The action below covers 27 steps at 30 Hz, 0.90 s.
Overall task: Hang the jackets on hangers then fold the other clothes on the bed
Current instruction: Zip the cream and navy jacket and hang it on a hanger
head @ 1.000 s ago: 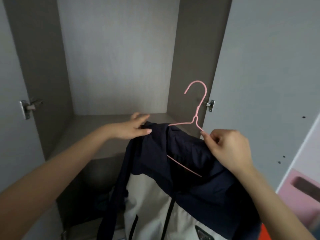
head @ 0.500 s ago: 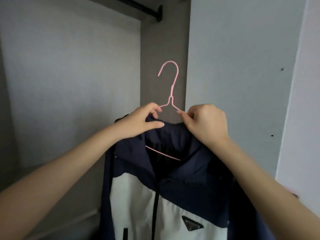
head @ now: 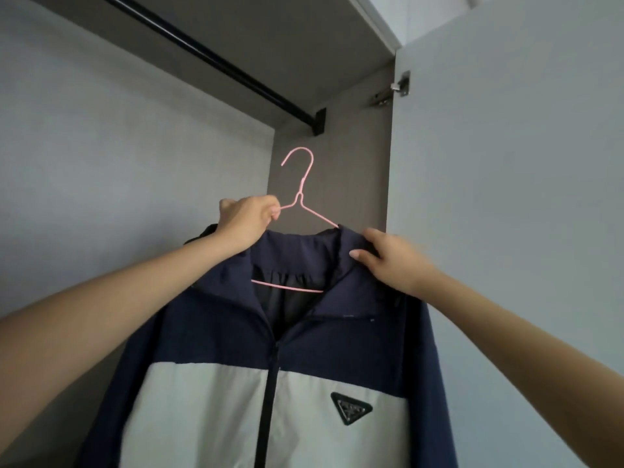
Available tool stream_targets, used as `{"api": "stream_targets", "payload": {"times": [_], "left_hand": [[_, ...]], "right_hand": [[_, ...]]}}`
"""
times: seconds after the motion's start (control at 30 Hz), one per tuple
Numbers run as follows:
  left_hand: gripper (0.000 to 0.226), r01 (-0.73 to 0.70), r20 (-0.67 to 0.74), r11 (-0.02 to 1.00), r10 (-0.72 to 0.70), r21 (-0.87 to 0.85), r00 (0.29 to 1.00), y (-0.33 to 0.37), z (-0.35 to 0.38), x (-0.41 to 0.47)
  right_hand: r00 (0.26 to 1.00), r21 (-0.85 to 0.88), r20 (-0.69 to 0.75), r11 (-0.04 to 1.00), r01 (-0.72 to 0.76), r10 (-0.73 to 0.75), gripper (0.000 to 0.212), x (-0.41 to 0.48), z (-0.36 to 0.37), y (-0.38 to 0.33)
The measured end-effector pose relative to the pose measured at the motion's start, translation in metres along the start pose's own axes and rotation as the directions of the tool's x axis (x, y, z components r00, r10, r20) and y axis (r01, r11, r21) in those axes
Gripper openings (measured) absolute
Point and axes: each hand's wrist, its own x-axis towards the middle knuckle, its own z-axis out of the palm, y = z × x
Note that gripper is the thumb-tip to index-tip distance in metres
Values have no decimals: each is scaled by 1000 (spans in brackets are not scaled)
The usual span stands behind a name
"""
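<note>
Hanging the jacket (head: 337,339), centre frame on the pink hanger (head: 301,187), looks like the step. The left hand (head: 248,219) grips the hanger wire beside its neck, and the right hand (head: 391,261) pinches the collar. Lift from the wire with the hook upright, and catch it over the rod (head: 209,59), upper left, before releasing the collar.

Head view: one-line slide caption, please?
Left hand grips pink wire hanger carrying navy-and-white zip jacket; right hand holds its collar below black closet rod.
</note>
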Motion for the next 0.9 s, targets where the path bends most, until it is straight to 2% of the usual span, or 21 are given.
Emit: {"api": "stream_targets", "payload": {"times": [0.13, 0.27, 0.3, 0.37, 0.53, 0.67, 0.8, 0.9], "left_hand": [[36, -16, -107, 999, 20, 32, 994, -23, 4, 21], [23, -50, -90, 998, 54, 45, 994, -31, -13, 47], [22, -55, -65, 996, 60, 64, 996, -31, -19, 53], [37, -37, 3, 993, 37, 108, 999, -34, -31, 60], [49, -30, -14, 986, 33, 167, 999, -59, -51, 65], [53, 41, -18, 991, -38, 131, 999, -82, -53, 64], [53, 29, -6, 993, -28, 116, 1000, -98, -52, 67], [52, 51, 41, 989, -57, 142, 998, -104, -53, 67]], "right_hand": [[981, -158, -192, 986, -54, 23, 24, 29, 23, -8], [953, -161, -293, 978, -130, 78, 23, 79, 16, -8], [945, -158, -312, 976, -152, 96, 23, 94, 11, -5], [929, -126, -341, 973, -195, 142, 23, 116, -1, -1], [873, -25, -427, 961, -274, 238, 25, 169, -31, -9], [816, 33, -521, 961, -276, 252, 28, 220, -50, -28], [806, 159, -505, 951, -265, 309, 31, 272, -58, -52], [831, 201, -450, 944, -262, 326, 30, 297, -43, -77]]}}
